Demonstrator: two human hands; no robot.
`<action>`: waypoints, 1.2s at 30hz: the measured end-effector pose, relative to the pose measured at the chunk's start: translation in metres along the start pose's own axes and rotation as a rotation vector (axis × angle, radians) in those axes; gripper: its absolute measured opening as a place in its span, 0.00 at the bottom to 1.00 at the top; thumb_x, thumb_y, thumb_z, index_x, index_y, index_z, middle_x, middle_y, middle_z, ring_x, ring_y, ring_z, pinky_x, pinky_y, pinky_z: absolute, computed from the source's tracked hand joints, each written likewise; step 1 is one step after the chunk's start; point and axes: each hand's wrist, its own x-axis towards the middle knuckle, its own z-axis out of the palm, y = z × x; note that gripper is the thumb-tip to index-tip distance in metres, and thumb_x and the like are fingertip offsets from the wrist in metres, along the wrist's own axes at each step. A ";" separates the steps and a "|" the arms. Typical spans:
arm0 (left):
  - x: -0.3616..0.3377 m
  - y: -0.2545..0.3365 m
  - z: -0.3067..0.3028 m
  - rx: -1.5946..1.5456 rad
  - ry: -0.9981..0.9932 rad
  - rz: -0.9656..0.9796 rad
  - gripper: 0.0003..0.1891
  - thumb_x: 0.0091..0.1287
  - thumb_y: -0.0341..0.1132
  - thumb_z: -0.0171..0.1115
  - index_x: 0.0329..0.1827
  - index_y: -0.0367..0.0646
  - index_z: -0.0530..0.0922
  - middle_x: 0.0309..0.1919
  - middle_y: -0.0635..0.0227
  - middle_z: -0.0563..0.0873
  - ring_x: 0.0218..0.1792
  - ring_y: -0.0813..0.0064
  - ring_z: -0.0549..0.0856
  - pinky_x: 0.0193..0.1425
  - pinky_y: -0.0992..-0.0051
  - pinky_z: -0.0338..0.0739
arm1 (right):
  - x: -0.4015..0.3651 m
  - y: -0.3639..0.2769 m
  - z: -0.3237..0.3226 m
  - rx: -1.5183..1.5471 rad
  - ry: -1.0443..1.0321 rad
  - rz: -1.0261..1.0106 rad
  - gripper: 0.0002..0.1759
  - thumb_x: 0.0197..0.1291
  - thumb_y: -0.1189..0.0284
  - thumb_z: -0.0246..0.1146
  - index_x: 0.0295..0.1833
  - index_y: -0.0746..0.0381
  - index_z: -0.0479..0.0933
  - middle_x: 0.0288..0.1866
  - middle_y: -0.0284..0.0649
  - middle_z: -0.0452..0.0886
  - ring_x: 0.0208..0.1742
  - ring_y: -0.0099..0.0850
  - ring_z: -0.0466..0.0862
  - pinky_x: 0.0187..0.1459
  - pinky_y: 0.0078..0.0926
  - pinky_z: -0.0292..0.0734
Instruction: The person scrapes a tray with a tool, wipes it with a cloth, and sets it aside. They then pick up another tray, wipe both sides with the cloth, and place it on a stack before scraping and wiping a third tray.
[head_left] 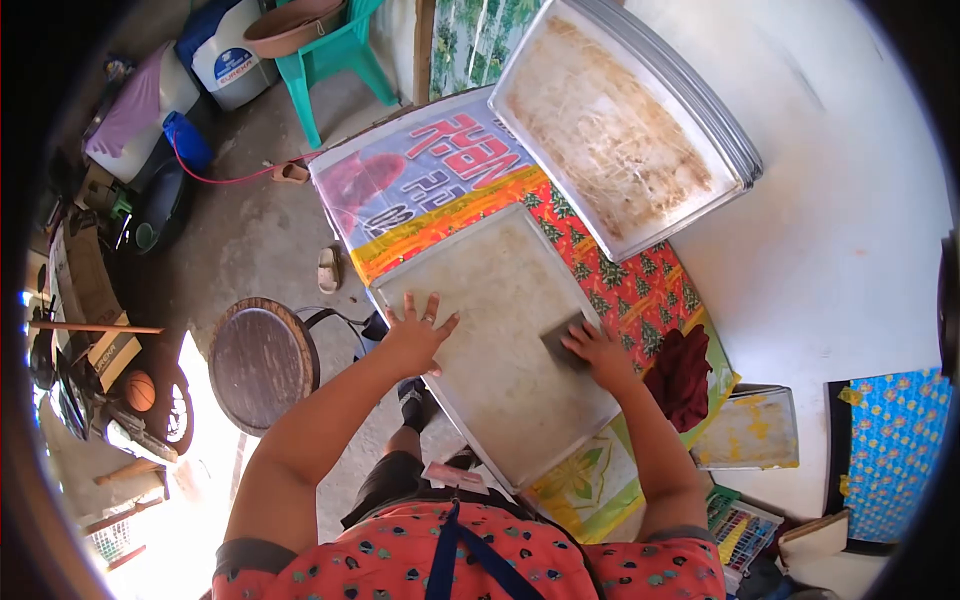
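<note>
A flat metal tray (490, 300) lies on the covered table in front of me. My left hand (420, 335) rests on its left edge with the fingers spread. Near the tray's right edge, my right hand (597, 352) presses on a dark grey pad (567, 343), its fingers bent over the pad's right side. Whitish and brownish smudges cover the tray's surface. Behind it, at the top right, a stack of metal trays (610, 130) shows brown stains on the top one. A dark red cloth (682, 378) sits just right of my right hand.
A round wooden stool (262, 366) stands to the left of the table (400, 190). Farther back are a green chair (335, 65) with a brown basin (293, 27). Another stained tray (748, 428) and a basket (738, 530) are at the lower right. A slipper (328, 270) lies on the floor.
</note>
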 end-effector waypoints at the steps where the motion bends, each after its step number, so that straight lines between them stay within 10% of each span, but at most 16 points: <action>1: 0.000 0.001 -0.001 -0.008 -0.004 0.000 0.54 0.47 0.52 0.75 0.76 0.62 0.50 0.76 0.50 0.43 0.72 0.30 0.45 0.64 0.28 0.52 | -0.018 0.000 -0.001 0.039 -0.037 0.024 0.38 0.47 0.84 0.57 0.66 0.45 0.70 0.70 0.30 0.68 0.72 0.35 0.64 0.72 0.49 0.53; 12: 0.000 0.000 -0.001 -0.026 -0.029 -0.006 0.54 0.47 0.52 0.74 0.77 0.63 0.49 0.76 0.49 0.41 0.72 0.29 0.42 0.64 0.28 0.51 | 0.197 -0.008 -0.034 0.128 0.170 0.031 0.34 0.54 0.83 0.53 0.67 0.46 0.68 0.71 0.31 0.67 0.74 0.34 0.61 0.73 0.42 0.51; 23: -0.002 -0.002 -0.001 -0.075 0.003 0.002 0.54 0.47 0.49 0.75 0.76 0.62 0.50 0.76 0.50 0.43 0.72 0.31 0.43 0.65 0.29 0.51 | -0.140 -0.041 0.023 -0.056 -0.183 0.061 0.30 0.54 0.78 0.52 0.64 0.44 0.72 0.68 0.32 0.70 0.72 0.36 0.65 0.70 0.54 0.56; 32: 0.000 0.003 0.001 -0.017 0.002 -0.027 0.55 0.46 0.51 0.75 0.76 0.65 0.49 0.76 0.54 0.42 0.72 0.32 0.44 0.66 0.30 0.51 | 0.089 -0.061 -0.008 0.026 0.147 -0.042 0.32 0.52 0.82 0.55 0.64 0.48 0.71 0.68 0.34 0.69 0.70 0.37 0.66 0.69 0.48 0.58; 36: -0.003 0.003 -0.001 -0.008 0.004 -0.022 0.55 0.46 0.50 0.75 0.76 0.65 0.49 0.76 0.54 0.43 0.72 0.32 0.44 0.66 0.30 0.51 | 0.027 -0.058 0.009 0.056 0.150 -0.042 0.32 0.51 0.81 0.56 0.64 0.47 0.71 0.69 0.33 0.68 0.71 0.37 0.66 0.70 0.48 0.58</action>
